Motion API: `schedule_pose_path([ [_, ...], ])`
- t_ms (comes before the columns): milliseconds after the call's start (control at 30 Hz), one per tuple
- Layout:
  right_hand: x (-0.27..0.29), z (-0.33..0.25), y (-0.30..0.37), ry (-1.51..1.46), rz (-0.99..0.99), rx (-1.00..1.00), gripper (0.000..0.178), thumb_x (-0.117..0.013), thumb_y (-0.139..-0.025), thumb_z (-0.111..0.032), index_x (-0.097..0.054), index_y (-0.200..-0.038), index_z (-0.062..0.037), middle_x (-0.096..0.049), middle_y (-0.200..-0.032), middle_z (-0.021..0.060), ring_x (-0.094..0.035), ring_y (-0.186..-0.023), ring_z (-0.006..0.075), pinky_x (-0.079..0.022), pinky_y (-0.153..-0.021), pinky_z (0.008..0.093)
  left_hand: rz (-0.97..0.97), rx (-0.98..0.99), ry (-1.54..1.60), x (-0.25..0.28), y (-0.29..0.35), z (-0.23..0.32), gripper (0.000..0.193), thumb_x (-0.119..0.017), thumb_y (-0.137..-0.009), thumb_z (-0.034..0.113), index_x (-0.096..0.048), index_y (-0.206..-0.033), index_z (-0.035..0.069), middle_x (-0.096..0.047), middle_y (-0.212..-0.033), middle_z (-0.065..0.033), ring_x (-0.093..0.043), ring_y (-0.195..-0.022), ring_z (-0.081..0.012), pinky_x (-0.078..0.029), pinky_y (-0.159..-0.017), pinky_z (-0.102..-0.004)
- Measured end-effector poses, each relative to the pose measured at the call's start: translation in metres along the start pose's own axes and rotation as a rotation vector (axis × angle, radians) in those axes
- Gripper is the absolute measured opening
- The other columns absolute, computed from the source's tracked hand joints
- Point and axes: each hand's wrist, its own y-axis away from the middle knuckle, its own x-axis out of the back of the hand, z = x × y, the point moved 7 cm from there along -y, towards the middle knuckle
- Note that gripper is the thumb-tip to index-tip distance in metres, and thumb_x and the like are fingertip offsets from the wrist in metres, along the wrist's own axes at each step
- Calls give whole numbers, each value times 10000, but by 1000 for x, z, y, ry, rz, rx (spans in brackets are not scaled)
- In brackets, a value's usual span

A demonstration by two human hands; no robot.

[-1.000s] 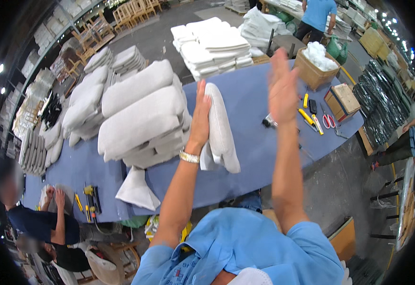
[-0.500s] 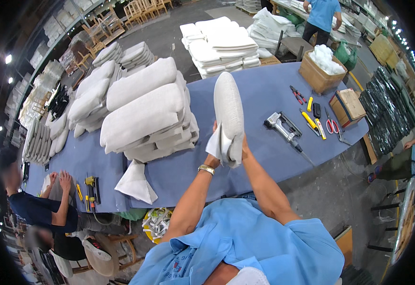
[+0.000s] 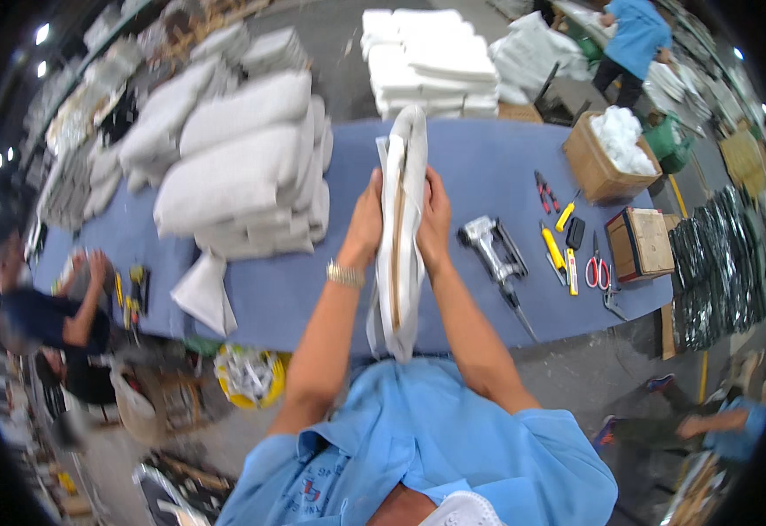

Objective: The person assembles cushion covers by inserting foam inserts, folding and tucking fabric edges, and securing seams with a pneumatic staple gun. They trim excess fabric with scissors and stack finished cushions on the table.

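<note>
We see a blue-covered bench [image 3: 497,167] carrying a heap of stuffed white cushions [image 3: 243,167] toward its left end. Toward its right end lie a staple gun [image 3: 488,245], red-handled scissors [image 3: 595,267], yellow-handled tools [image 3: 556,250], a small wooden box [image 3: 641,244] and a cardboard box of white filling [image 3: 606,153].

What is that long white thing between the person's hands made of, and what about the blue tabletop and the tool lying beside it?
The long white cushion piece looks like soft matte fabric over padding: it creases and sags under the left hand and right hand. A tan strip along its edge may be wood or board. The table seems covered in dull blue cloth or felt. The stapler-like tool looks metal, grey and slightly shiny.
</note>
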Motion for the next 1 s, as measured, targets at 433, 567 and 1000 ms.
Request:
schedule_pose_path([
  [433, 74, 73, 56, 185, -582, -446, 458, -569, -987, -164, -517, -1402, 23, -623, -1274, 120, -610, -1133, 184, -496, -974, 334, 161, 228, -47, -4, 49, -164, 642, -422, -1093, 462, -333, -1596, 73, -423, -1577, -166, -440, -1410, -231, -364, -1148, -321],
  [567, 86, 69, 62, 108, -601, -600, 403, -547, -969, -121, -563, -1358, -17, -630, -1217, 60, -609, -1085, 165, -521, -917, 338, 212, 239, -66, -5, 65, -164, 625, -450, -1089, 459, -386, -1574, 70, -481, -1532, -155, -463, -1385, -221, -368, -1138, -325],
  [1000, 31, 8, 32, 871, -922, 137, 396, -668, -931, -237, -577, -1300, -127, -642, -639, 182, -673, -640, 398, -496, -597, 489, 175, 82, -579, -38, 165, -166, 1126, -828, -816, 458, -178, -1591, -36, -290, -1607, -317, -313, -1500, -408, -368, -1175, -474],
])
